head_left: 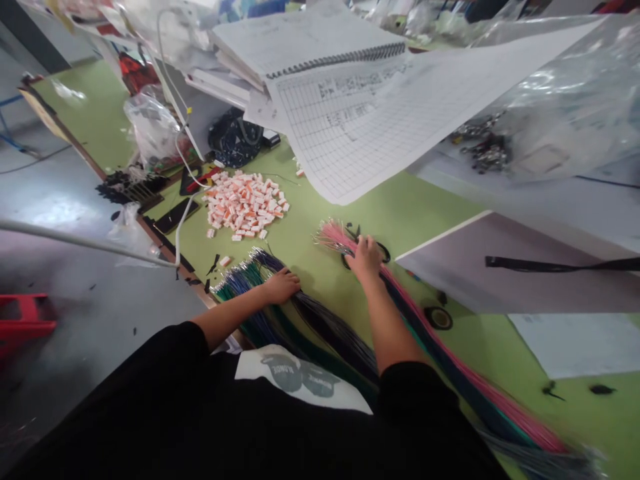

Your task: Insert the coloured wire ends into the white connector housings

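My left hand (281, 285) rests on a bundle of dark blue, green and black wires (260, 267) lying on the green table (415, 213); its fingers curl over the strands. My right hand (365, 257) lies on a long bundle of pink wires (333, 235), fingers bent down onto it near the bare ends. A black ring-shaped thing (384, 252) shows beside that hand. The pink bundle runs back toward me along my right arm, with blue and green strands next to it.
A heap of small orange-and-white connectors (245, 203) lies further up the table. A large gridded paper sheet (380, 113) and a spiral notebook (300, 43) hang over the back. A roll of black tape (439, 318), plastic bags (153, 130) and a grey board (500, 267) are nearby.
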{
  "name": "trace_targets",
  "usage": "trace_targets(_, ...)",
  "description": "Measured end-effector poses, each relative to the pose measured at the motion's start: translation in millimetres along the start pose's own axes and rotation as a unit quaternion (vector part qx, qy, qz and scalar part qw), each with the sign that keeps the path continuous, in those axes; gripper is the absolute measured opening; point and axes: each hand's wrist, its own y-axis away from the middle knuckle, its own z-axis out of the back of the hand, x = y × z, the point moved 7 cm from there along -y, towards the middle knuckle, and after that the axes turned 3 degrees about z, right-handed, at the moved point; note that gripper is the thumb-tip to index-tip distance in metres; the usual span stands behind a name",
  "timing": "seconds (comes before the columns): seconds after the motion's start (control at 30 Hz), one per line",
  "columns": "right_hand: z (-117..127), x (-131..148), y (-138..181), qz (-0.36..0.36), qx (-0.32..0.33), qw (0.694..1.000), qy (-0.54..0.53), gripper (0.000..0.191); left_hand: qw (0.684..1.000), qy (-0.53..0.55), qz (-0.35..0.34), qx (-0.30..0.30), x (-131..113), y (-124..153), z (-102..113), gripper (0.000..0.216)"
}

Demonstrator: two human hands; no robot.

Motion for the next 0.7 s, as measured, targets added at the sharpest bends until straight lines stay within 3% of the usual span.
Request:
trace_targets(0.1, -7.6, 15.5, 32.2, 0.038, 0.043, 0.992, -0.111, 0.056, 1.000, 0.004, 0.004, 0.019, 4.6, -2.4, 17.9, 0.022)
trace_targets(0.23, -31.0, 39.8, 99.7, 0.080, 0.278, 0.922, -0.256, 0.062, 0.998, -0.003, 0.035, 0.060, 17.5, -9.2, 47.1, 0.022)
trace_targets(0.3, -34.2, 41.1, 125.4, 0.073, 0.331, 0.905, -0.257, 0.068, 0.997, -0.012, 0.049, 0.066, 27.7, -13.6, 63.0, 0.023)
trace_targets(0.43, -33.3, 16.8, 143.1, 0.015, 0.333, 0.933, -0.133, 0.051, 0.995, -0.028, 0.075, 0.065, 57.4, -25.9, 85.3, 0.025)
trace_targets(0.57, -34.4, -2.2, 149.8, -0.010, 0.347, 0.935, -0.069, 0.042, 0.990, -0.036, 0.122, 0.057, 91.4, -38.0, 78.0, 0.027)
trace_targets(0.7, -34.7, -5.9, 161.4, -0.024, 0.345, 0.938, -0.022, 0.047, 0.986, -0.018, 0.150, 0.076, 108.6, -40.8, 38.3, 0.024)
